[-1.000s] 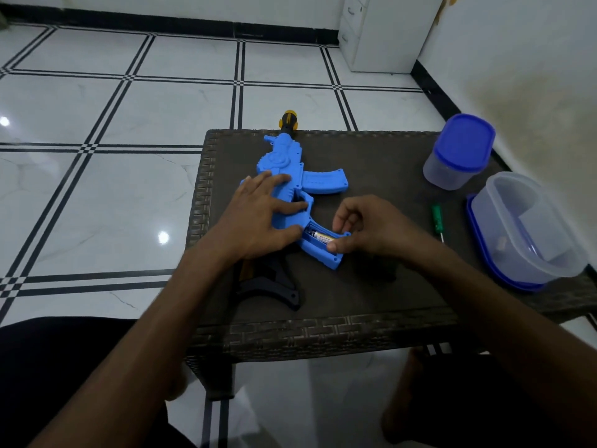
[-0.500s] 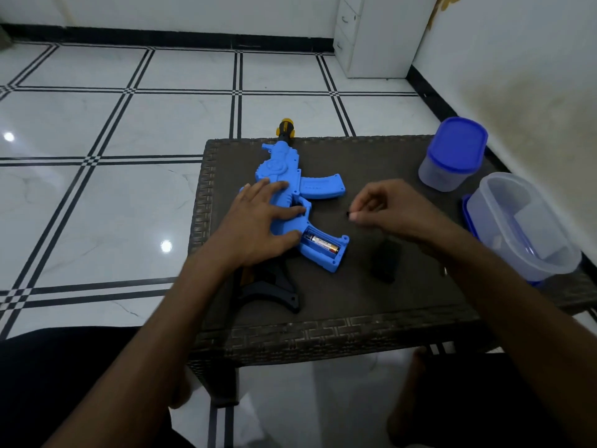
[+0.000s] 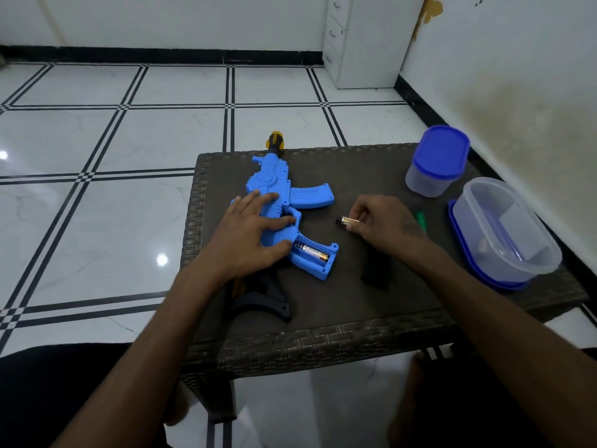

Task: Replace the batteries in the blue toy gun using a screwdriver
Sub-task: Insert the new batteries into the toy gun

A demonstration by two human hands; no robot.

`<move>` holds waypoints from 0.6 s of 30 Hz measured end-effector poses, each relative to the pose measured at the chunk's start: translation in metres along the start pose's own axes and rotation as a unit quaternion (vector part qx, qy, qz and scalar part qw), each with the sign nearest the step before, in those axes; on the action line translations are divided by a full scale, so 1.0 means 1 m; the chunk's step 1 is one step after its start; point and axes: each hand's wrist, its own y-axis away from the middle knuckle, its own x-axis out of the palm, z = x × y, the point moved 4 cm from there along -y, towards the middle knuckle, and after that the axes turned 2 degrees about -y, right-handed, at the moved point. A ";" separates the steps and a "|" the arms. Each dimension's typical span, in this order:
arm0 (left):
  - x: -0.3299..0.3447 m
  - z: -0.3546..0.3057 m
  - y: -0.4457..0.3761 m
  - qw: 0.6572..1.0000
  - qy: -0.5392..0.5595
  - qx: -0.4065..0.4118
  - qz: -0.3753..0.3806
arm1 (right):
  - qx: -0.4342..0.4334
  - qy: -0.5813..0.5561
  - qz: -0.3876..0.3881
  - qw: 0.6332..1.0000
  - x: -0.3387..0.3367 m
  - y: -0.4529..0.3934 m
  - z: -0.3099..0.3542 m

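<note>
A single head-worn wide-angle view looks forward and down from above the near edge of the bench (image 3: 323,337), close over it, with tiled floor (image 3: 113,140) beyond its far and left edges.

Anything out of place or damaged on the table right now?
Nothing damaged. The toy gun hangs its muzzle past the table far edge; its open compartment holds one battery.
</note>
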 end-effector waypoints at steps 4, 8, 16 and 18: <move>0.000 0.001 0.000 1.000 -0.006 -0.001 0.004 | 0.003 -0.108 -0.032 0.994 -0.007 0.004 0.004; -0.001 0.001 0.001 1.000 -0.006 0.003 0.014 | -0.010 -0.142 -0.043 0.989 -0.010 0.011 0.004; -0.001 0.002 0.002 0.999 -0.015 0.016 0.040 | -0.023 -0.284 -0.014 0.959 -0.006 0.028 0.012; 0.000 0.003 0.002 0.999 -0.015 0.017 0.039 | -0.032 -0.327 -0.007 0.945 -0.004 0.031 0.017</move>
